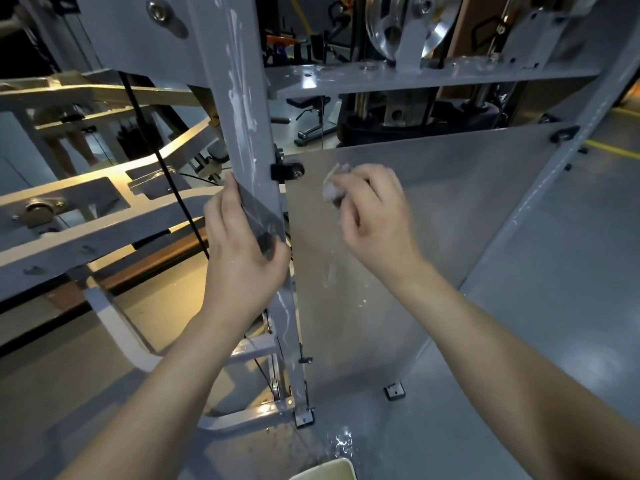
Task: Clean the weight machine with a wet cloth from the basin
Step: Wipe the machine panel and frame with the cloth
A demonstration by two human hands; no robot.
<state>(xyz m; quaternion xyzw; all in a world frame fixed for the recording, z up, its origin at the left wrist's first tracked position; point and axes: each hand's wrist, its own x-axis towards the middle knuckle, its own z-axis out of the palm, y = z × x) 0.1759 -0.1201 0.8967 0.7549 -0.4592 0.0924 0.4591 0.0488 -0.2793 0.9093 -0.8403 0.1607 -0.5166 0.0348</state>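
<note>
Mid-clean at the weight machine (249, 116): my left hand (242, 244) was wrapped round its grey upright while my right hand (375, 209), fingers curled, pressed the bunched wet cloth (331, 190) to the top of the metal side panel (433, 220). White streaks on the upright and drips down the panel suggested plenty was left to wipe. The basin (329, 471) sat below on the splashed grey floor (536, 341) of a dim gym, with a yellow line (609, 148) beyond.

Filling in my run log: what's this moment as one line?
left hand grips post | right hand holds cloth at panel | basin on floor
</note>
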